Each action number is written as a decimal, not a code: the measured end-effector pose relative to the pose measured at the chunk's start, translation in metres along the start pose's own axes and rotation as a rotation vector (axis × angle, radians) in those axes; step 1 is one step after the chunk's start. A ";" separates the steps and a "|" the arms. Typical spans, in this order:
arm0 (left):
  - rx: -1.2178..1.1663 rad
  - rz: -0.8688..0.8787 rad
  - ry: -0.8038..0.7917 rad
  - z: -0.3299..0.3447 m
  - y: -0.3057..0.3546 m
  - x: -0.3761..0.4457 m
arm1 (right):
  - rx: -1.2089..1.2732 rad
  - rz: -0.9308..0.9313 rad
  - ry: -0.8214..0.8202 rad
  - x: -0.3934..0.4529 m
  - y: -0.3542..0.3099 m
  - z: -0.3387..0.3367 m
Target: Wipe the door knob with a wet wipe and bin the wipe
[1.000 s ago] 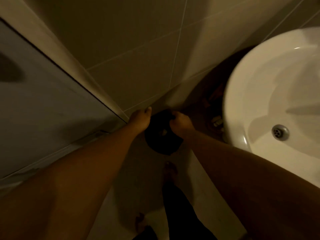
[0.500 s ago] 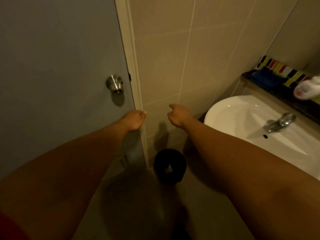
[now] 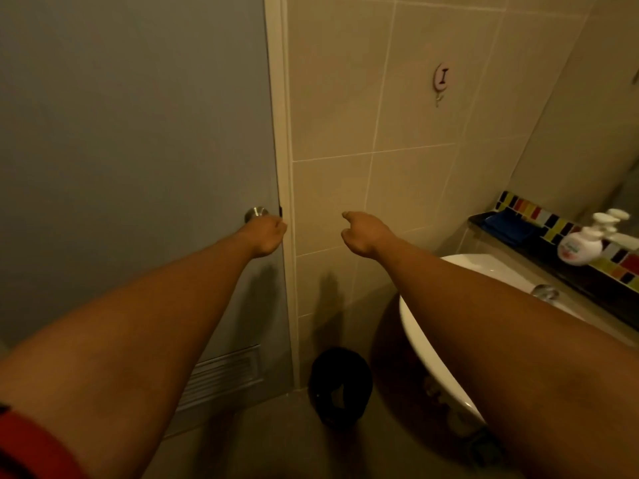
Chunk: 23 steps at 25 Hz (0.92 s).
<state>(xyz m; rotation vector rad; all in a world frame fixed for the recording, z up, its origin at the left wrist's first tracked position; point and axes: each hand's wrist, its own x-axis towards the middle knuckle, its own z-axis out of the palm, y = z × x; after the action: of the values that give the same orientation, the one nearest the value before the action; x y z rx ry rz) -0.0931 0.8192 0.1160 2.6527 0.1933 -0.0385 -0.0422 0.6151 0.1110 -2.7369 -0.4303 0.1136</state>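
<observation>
Door [image 3: 131, 150]: grey, shut, fills the left half of the view; louvred vent [image 3: 224, 376] near its foot.

Wall [image 3: 380, 167]: beige tile, right of the door frame; a small hook [image 3: 441, 81] high up.

Basin [image 3: 460, 305]: white, lower right, partly behind the right forearm; a tap [image 3: 545, 292] at its back edge.

Ledge [image 3: 567, 261]: dark, behind the basin, backed by coloured mosaic tiles; holds a blue cloth [image 3: 506, 225] and a white pump bottle [image 3: 581, 245].

Bin [image 3: 340, 385]: black, round, on the floor against the wall, between door frame and basin; mouth faces up, a pale scrap visible inside, too dim to identify.

Left hand [image 3: 264, 236]: arm stretched straight forward, knuckles up, fingers curled downward; it sits just below and in front of the knob, touching or nearly so. Whether the fingers enclose anything cannot be told.

Right hand [image 3: 363, 233]: arm extended toward the wall, well clear of the door, fingers loosely bent, index finger leading left; nothing seen in it.

Knob [image 3: 256, 213]: brushed metal, round, at the door's right edge beside the latch; its axis stands out from the door toward the viewer. Only its upper part shows above the left hand.
</observation>
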 end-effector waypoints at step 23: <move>0.182 0.919 -0.361 0.309 0.592 -0.020 | 0.070 0.809 0.389 -0.315 0.518 -0.186</move>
<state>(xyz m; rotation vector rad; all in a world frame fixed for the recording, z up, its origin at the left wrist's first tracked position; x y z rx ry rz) -0.0259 0.1545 0.1161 2.5917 -1.1747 -0.2333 -0.1711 -0.0054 0.1004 -2.5973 0.7720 -0.1928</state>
